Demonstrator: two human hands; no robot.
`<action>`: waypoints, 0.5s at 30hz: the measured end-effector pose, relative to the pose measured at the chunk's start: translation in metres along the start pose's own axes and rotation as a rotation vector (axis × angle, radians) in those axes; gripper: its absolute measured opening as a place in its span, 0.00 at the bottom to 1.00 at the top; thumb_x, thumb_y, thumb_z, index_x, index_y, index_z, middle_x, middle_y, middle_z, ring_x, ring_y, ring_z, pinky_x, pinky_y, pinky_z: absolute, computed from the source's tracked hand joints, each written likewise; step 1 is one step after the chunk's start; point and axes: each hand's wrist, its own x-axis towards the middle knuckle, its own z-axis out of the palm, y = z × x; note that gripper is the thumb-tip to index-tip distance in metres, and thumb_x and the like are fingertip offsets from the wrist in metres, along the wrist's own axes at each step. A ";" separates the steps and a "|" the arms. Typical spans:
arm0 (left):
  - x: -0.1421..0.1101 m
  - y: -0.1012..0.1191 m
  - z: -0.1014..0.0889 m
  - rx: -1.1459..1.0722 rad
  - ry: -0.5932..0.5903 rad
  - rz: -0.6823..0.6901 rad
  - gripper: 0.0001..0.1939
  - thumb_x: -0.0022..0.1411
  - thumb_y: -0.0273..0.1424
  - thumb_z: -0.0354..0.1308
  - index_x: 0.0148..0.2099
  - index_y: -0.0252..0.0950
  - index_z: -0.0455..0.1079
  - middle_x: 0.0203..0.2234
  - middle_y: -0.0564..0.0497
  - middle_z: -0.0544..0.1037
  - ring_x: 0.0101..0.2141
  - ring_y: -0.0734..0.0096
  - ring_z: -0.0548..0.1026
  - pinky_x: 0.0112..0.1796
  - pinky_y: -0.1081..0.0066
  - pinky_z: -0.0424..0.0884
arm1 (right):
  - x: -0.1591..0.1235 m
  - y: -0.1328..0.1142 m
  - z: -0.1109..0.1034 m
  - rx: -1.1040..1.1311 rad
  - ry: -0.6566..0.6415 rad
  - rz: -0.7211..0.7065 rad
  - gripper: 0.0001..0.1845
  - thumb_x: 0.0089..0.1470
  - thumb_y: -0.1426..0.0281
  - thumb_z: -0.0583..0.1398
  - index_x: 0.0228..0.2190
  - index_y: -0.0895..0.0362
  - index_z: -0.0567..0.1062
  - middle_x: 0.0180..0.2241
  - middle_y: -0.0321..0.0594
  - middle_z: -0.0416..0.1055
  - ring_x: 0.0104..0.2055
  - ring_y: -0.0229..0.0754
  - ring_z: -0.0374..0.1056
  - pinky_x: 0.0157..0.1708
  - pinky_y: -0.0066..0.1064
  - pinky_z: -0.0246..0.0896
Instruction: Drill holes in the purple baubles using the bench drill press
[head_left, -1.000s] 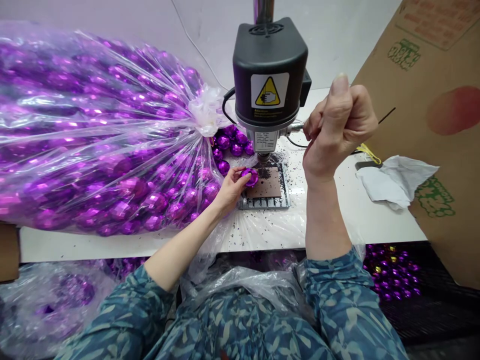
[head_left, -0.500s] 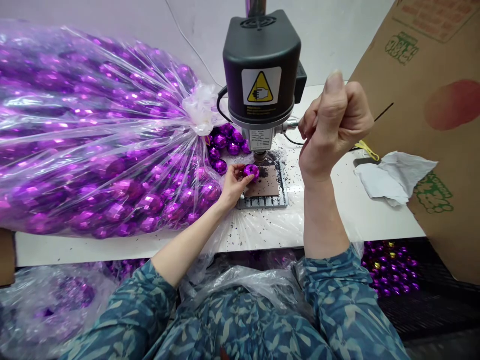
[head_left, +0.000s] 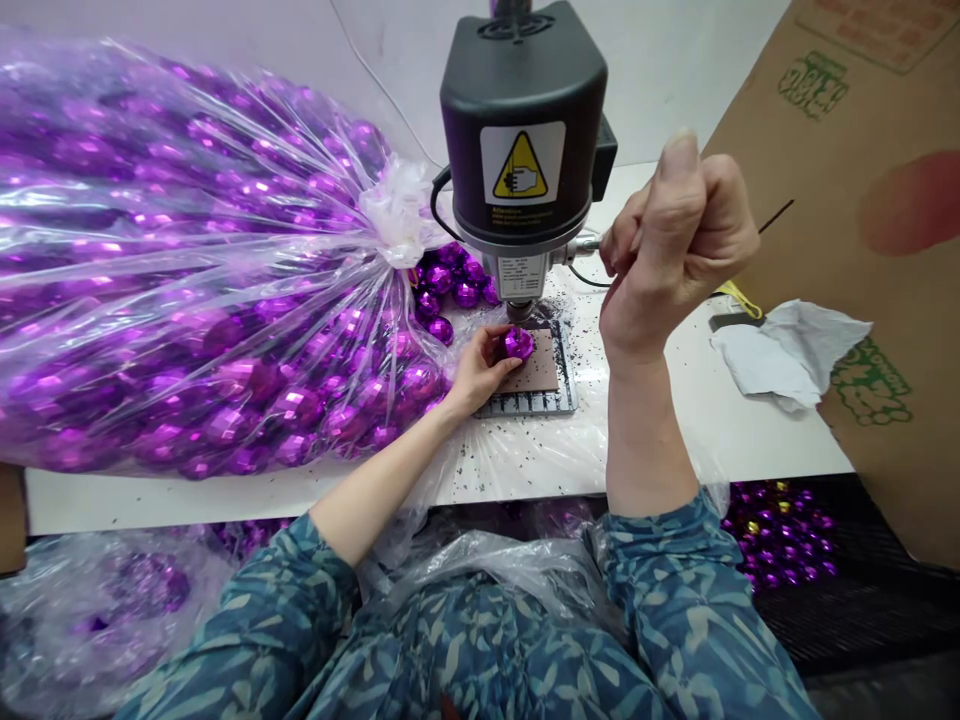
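Note:
Between thumb and fingers, my left hand holds a shiny purple faceted ball. The ball is just below the chuck of a black bench drill press, over a brown board on the slotted metal base. My right hand is raised and closed round the drill press's feed lever at the right; the grip end is hidden inside the fist. The drill bit is hidden or too small to make out.
A large clear bag of purple balls fills the left of the white table. Loose balls lie behind my left hand. Crumpled paper and a cardboard box stand right. A black crate holds small balls below. Dark shavings are scattered about.
My left hand has moved the purple ball right, from the board's left edge to beneath the chuck. My right hand stays on the lever. The view has shifted slightly.

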 end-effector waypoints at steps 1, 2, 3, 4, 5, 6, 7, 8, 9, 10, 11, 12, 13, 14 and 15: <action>-0.001 -0.001 0.000 0.003 -0.005 0.003 0.29 0.50 0.36 0.76 0.52 0.40 0.68 0.48 0.45 0.79 0.51 0.55 0.79 0.58 0.52 0.73 | 0.000 -0.001 0.000 0.003 0.002 0.007 0.28 0.59 0.54 0.59 0.19 0.54 0.53 0.15 0.24 0.47 0.14 0.22 0.49 0.18 0.23 0.48; -0.002 -0.002 -0.001 0.007 -0.006 0.006 0.30 0.50 0.36 0.76 0.52 0.40 0.68 0.48 0.45 0.79 0.52 0.55 0.79 0.58 0.51 0.73 | 0.000 -0.001 0.001 0.007 0.005 0.012 0.28 0.59 0.53 0.59 0.19 0.54 0.52 0.15 0.24 0.46 0.14 0.22 0.49 0.18 0.23 0.47; -0.003 -0.003 -0.001 0.013 -0.005 0.008 0.30 0.50 0.36 0.76 0.52 0.40 0.67 0.47 0.45 0.79 0.52 0.55 0.79 0.59 0.51 0.73 | -0.001 -0.002 0.001 0.010 0.008 0.015 0.29 0.59 0.53 0.59 0.20 0.54 0.52 0.15 0.24 0.45 0.14 0.22 0.49 0.18 0.23 0.46; -0.004 -0.004 -0.002 0.021 -0.001 0.008 0.29 0.51 0.35 0.75 0.52 0.39 0.67 0.47 0.45 0.79 0.52 0.55 0.79 0.60 0.51 0.72 | -0.001 -0.003 0.001 0.007 0.009 0.016 0.29 0.58 0.52 0.59 0.20 0.54 0.51 0.15 0.24 0.45 0.14 0.22 0.49 0.18 0.23 0.46; -0.004 -0.005 -0.002 0.030 0.005 0.008 0.29 0.51 0.34 0.75 0.52 0.39 0.67 0.47 0.45 0.79 0.53 0.55 0.79 0.60 0.51 0.72 | -0.001 -0.003 0.001 -0.001 0.008 0.016 0.29 0.59 0.52 0.59 0.20 0.54 0.51 0.15 0.25 0.44 0.14 0.22 0.49 0.18 0.23 0.46; -0.004 -0.006 -0.003 0.040 0.015 0.006 0.29 0.51 0.34 0.75 0.52 0.39 0.67 0.48 0.45 0.79 0.53 0.55 0.79 0.60 0.51 0.71 | -0.001 -0.003 0.001 -0.011 0.005 0.015 0.29 0.59 0.52 0.59 0.20 0.54 0.51 0.15 0.25 0.45 0.14 0.22 0.49 0.18 0.23 0.46; -0.004 -0.007 -0.003 0.049 0.027 0.005 0.29 0.51 0.33 0.74 0.52 0.39 0.67 0.48 0.45 0.79 0.53 0.56 0.79 0.60 0.51 0.72 | -0.001 -0.003 0.001 -0.020 0.002 0.013 0.29 0.59 0.52 0.58 0.20 0.54 0.51 0.15 0.25 0.45 0.14 0.22 0.50 0.18 0.23 0.46; -0.003 -0.008 -0.004 0.062 0.040 0.004 0.28 0.51 0.32 0.74 0.52 0.39 0.67 0.48 0.45 0.79 0.52 0.56 0.79 0.60 0.52 0.72 | -0.001 -0.003 0.001 -0.022 -0.003 0.010 0.29 0.60 0.52 0.58 0.20 0.54 0.51 0.15 0.24 0.45 0.14 0.22 0.50 0.19 0.22 0.46; -0.003 -0.009 -0.004 0.078 0.052 0.004 0.28 0.51 0.31 0.73 0.53 0.39 0.67 0.48 0.45 0.79 0.51 0.57 0.79 0.59 0.52 0.73 | -0.001 -0.003 0.001 -0.015 -0.005 0.006 0.28 0.60 0.53 0.58 0.20 0.54 0.51 0.15 0.24 0.45 0.14 0.21 0.50 0.19 0.22 0.46; -0.002 -0.009 -0.004 0.097 0.060 0.006 0.28 0.52 0.30 0.73 0.53 0.39 0.67 0.48 0.45 0.79 0.51 0.57 0.80 0.58 0.52 0.73 | -0.001 -0.002 0.001 0.002 -0.006 0.001 0.28 0.60 0.54 0.58 0.20 0.54 0.52 0.15 0.24 0.46 0.14 0.21 0.49 0.19 0.22 0.46; -0.002 -0.009 -0.004 0.118 0.064 0.010 0.27 0.52 0.29 0.72 0.53 0.39 0.67 0.48 0.45 0.79 0.51 0.57 0.80 0.58 0.52 0.74 | -0.001 -0.002 0.001 0.022 -0.005 -0.003 0.27 0.60 0.56 0.59 0.20 0.54 0.52 0.15 0.24 0.46 0.14 0.21 0.49 0.18 0.22 0.45; -0.002 -0.009 -0.004 0.139 0.060 0.016 0.27 0.52 0.28 0.71 0.53 0.39 0.67 0.48 0.45 0.79 0.51 0.57 0.79 0.58 0.52 0.74 | -0.001 -0.001 0.000 0.040 -0.004 -0.006 0.27 0.60 0.57 0.59 0.20 0.54 0.52 0.15 0.24 0.46 0.14 0.21 0.49 0.18 0.22 0.44; -0.002 -0.008 -0.005 0.160 0.048 0.024 0.27 0.52 0.27 0.71 0.53 0.39 0.67 0.49 0.45 0.79 0.52 0.56 0.79 0.59 0.51 0.73 | 0.000 0.000 0.000 0.053 -0.002 -0.009 0.27 0.60 0.57 0.60 0.20 0.54 0.52 0.15 0.24 0.46 0.14 0.22 0.49 0.17 0.22 0.43; -0.003 -0.007 -0.005 0.178 0.032 0.034 0.27 0.53 0.27 0.70 0.54 0.39 0.67 0.50 0.45 0.79 0.53 0.56 0.79 0.59 0.51 0.73 | 0.000 0.000 0.000 0.057 0.000 -0.011 0.27 0.59 0.57 0.60 0.20 0.54 0.52 0.14 0.24 0.46 0.14 0.22 0.49 0.17 0.22 0.43; -0.003 -0.005 -0.005 0.195 0.014 0.045 0.26 0.53 0.26 0.69 0.54 0.39 0.67 0.50 0.44 0.78 0.54 0.56 0.78 0.60 0.51 0.73 | 0.000 0.001 0.000 0.051 0.001 -0.012 0.27 0.59 0.56 0.60 0.20 0.54 0.52 0.14 0.24 0.46 0.13 0.22 0.49 0.16 0.22 0.42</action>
